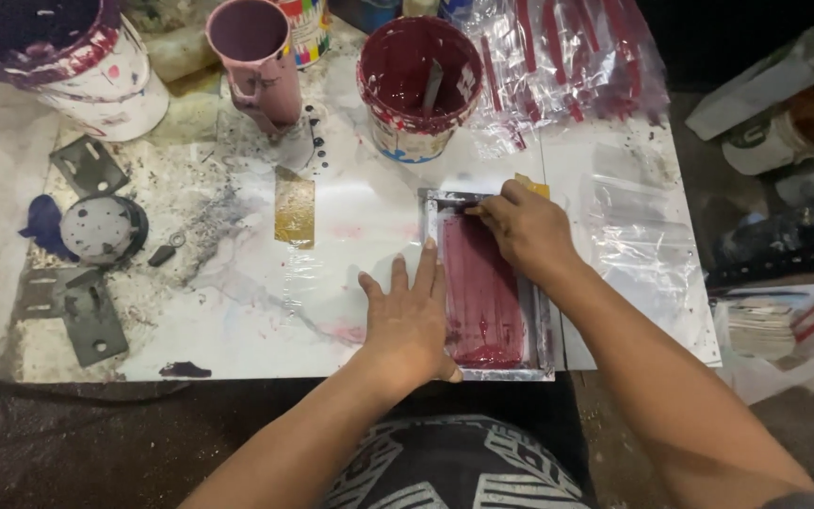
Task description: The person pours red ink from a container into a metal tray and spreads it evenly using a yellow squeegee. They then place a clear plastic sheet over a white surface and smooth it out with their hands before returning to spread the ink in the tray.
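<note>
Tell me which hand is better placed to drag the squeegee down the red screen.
Right. The right hand already grips the squeegee at the top end of the screen. The left hand lies flat, fingers spread, against the frame's left edge, apparently steadying it.

A white, paint-stained bench [237,311] is seen under bright overhead light. Dark floor [68,443] is visible below its near edge. Clutter is stacked in shadow at the right.
</note>
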